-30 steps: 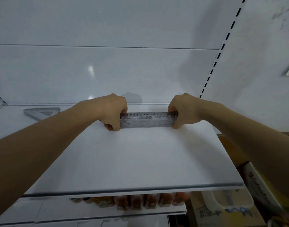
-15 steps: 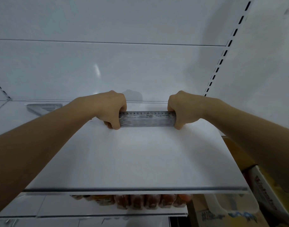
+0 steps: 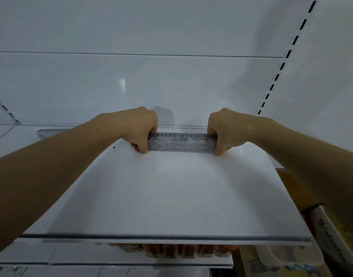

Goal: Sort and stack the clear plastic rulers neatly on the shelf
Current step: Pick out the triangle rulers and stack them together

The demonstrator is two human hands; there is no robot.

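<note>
rulers point(image 3: 181, 142) gripped endwise by both hands; set square point(image 3: 49, 132) left.

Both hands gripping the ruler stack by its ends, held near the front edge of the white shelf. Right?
Not quite. In the head view the left hand and right hand do grip the ruler stack by its ends, but it sits near the back of the white shelf, close to the rear panel, not near the front edge.

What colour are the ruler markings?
Dark, nearly black, on the clear rulers; the head view shows them best.
</note>
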